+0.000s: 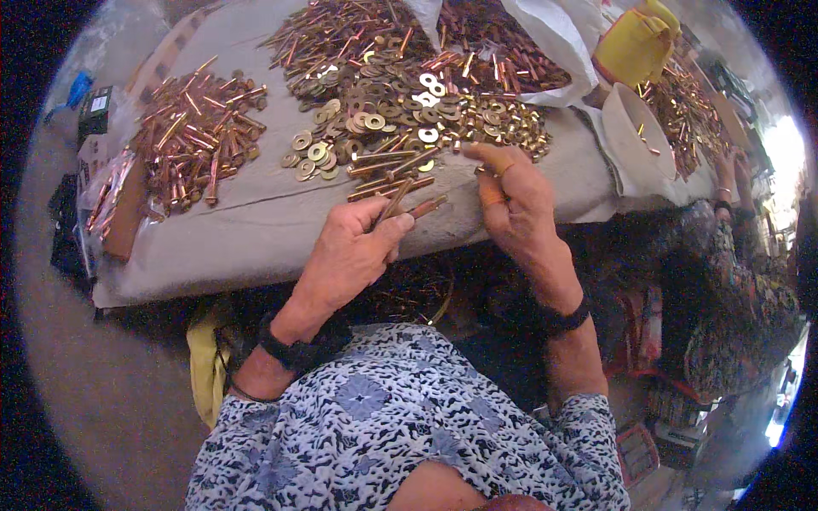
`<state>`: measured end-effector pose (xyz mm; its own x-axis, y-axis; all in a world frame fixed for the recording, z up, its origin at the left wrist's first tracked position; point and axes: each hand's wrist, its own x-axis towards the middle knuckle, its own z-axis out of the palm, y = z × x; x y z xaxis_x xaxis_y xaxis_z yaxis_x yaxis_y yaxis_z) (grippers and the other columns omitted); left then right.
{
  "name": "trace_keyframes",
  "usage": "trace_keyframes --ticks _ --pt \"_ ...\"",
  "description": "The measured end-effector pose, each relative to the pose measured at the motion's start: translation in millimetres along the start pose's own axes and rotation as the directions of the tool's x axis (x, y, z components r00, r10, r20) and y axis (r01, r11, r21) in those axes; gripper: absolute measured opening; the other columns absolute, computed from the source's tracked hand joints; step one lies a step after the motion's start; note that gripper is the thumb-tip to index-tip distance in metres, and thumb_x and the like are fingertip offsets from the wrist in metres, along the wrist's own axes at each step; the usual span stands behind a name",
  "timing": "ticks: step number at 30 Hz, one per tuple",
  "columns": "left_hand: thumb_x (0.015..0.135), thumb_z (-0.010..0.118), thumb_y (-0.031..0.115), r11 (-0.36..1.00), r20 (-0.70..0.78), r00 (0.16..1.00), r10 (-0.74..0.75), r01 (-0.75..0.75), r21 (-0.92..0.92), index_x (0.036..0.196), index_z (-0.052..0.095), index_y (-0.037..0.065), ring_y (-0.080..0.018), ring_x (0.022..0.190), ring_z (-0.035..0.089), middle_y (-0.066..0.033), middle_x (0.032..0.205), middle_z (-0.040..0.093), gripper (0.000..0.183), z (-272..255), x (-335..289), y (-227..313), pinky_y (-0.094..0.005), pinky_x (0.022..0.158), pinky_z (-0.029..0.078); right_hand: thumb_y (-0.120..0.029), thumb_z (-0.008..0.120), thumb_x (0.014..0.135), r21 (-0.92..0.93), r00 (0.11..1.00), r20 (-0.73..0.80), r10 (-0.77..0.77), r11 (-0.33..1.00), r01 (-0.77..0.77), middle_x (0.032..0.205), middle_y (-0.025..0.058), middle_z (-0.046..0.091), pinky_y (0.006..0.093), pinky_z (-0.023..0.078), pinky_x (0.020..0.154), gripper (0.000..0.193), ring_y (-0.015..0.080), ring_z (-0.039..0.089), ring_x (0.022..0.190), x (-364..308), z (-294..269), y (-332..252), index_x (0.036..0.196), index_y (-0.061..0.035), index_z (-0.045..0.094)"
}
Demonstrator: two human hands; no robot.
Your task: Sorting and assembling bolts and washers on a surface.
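Note:
My left hand (354, 247) is closed around a small bundle of copper-coloured bolts (400, 200) whose shafts stick out above its fingers, at the near edge of the cloth-covered table (256, 230). My right hand (511, 196) reaches onto the table, fingertips at the edge of a spread of brass washers (383, 119); whether it pinches one I cannot tell. A few loose bolts (396, 166) lie between the two hands.
A separate heap of bolts (200, 136) lies at the table's left. More bolts (341, 34) pile at the back beside a white bag (554, 43). A yellow scoop (635, 43) and white bowl (639, 128) stand right, where another person's hand (724, 170) works.

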<state>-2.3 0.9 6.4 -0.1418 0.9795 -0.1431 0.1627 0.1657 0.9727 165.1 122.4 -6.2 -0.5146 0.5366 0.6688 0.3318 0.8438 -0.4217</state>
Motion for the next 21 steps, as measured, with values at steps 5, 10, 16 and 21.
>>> trace_keyframes --ticks 5,10,16,21 --pt "0.085 0.052 0.02 0.993 0.009 0.997 -0.071 0.072 -0.093 0.073 0.054 0.005 -0.0023 0.042 0.038 0.0047 0.054 0.044 0.02 -0.2 -2.3 5.8 -0.0192 0.036 0.029 -0.005 0.056 0.076 0.334 0.927 0.291 0.236 0.883 -0.33 0.079 0.0129 0.059 0.0332 0.045 0.06 0.02 0.0255 0.057 0.066 -2.3 -8.2 -18.4 0.096 -0.0045 0.055" --pt "0.085 0.052 0.02 0.988 0.042 0.993 -0.107 0.111 -0.108 0.074 0.054 0.005 -0.0024 0.042 0.038 0.0046 0.054 0.044 0.019 -0.1 -3.0 5.4 -0.0194 0.036 0.029 -0.009 0.057 0.08 0.609 0.884 0.35 0.311 0.641 -0.466 0.077 0.0044 0.058 0.025 0.044 0.053 0.018 0.0103 0.053 0.061 -10.8 -3.0 -25.5 0.096 -0.0024 0.054" --pt "0.085 0.053 0.02 0.988 0.058 0.994 -0.093 0.099 -0.116 0.073 0.054 0.005 -0.0024 0.041 0.037 0.0044 0.053 0.044 0.019 -0.1 -3.8 4.2 -0.0193 0.036 0.028 -0.006 0.057 0.081 0.697 0.865 0.368 0.341 0.514 -0.499 0.073 0.0029 0.056 0.0223 0.044 0.05 0.016 0.0085 0.052 0.056 -13.2 -1.1 -28.6 0.095 -0.0008 0.053" --pt "0.085 0.053 0.021 0.985 0.065 0.991 -0.115 0.122 -0.126 0.072 0.053 0.005 -0.0025 0.041 0.038 0.004 0.053 0.045 0.02 -0.2 -5.0 6.0 -0.0188 0.035 0.028 -0.004 0.056 0.08 0.718 0.858 0.36 0.367 0.479 -0.505 0.072 0.0036 0.056 0.0236 0.046 0.051 0.015 0.0105 0.054 0.057 -14.0 0.0 -31.7 0.094 -0.0001 0.052"
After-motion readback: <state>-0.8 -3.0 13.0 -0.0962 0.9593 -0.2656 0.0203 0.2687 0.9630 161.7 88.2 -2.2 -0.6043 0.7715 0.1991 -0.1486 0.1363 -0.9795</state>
